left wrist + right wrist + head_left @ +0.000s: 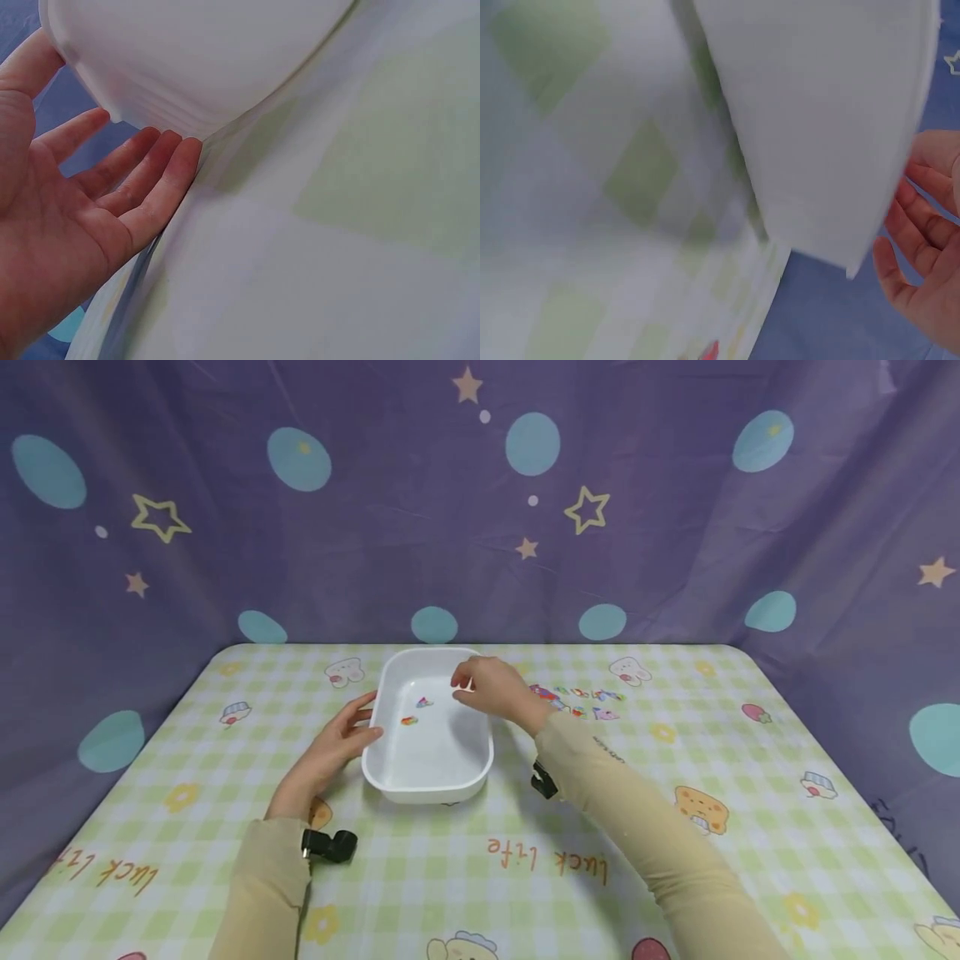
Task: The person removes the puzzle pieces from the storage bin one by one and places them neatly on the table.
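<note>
A white rectangular tray stands on the table. My left hand holds its left side, the thumb on the rim and the other fingertips against the outer wall; the left wrist view shows these fingers loosely bent. Two small colourful cut-out pieces, one upper piece and one lower piece, lie on the tray floor. Above the tray's far right part hovers my right hand, thumb and forefinger apart with nothing visible between them. In the right wrist view the tray's wall partly hides its fingers.
Several more colourful small pieces lie on the table right of the tray, partly behind the right hand. A green-and-white checked cloth with printed figures covers the table. A purple curtain hangs behind and at both sides.
</note>
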Motion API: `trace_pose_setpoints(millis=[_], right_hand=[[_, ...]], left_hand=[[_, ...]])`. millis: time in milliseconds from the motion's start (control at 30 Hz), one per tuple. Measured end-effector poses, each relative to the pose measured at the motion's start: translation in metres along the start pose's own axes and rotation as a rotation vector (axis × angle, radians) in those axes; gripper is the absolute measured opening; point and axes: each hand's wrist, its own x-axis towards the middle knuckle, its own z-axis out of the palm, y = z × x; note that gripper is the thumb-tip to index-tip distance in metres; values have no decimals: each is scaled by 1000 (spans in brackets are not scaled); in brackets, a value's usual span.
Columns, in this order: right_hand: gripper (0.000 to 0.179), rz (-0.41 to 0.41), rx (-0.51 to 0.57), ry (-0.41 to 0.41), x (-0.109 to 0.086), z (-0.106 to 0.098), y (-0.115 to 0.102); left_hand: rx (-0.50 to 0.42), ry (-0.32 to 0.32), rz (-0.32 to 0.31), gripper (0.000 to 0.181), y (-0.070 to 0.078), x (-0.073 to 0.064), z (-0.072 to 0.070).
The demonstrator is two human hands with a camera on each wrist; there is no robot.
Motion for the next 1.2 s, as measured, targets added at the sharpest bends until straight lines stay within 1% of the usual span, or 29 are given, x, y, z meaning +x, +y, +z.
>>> trace_pose_setpoints(millis=[233, 333, 500, 667, 833, 967, 1067, 1200], right_hand=[[20, -29, 25, -60, 11, 15, -15], [23, -32, 17, -79, 15, 22, -20], [25, -10, -18, -154, 19, 31, -29], [28, 9, -45, -216, 25, 38, -38], [34, 21, -61, -268, 27, 50, -39], [42, 11, -88, -299, 26, 58, -39], [46, -1, -112, -303, 27, 60, -41], [46, -23, -143, -311, 29, 59, -43]], left_hand=[[-5, 4, 17, 66, 1, -1, -2], [-8, 6, 16, 65, 1, 0, -2], [-20, -11, 18, 65, 1, 0, 0], [-27, -8, 17, 64, 1, -2, -1], [-39, -20, 35, 65, -3, -2, 2], [-36, -22, 32, 66, -3, -3, 2], [-39, -19, 34, 65, -1, -3, 1], [-49, -16, 33, 65, 1, -2, 0]])
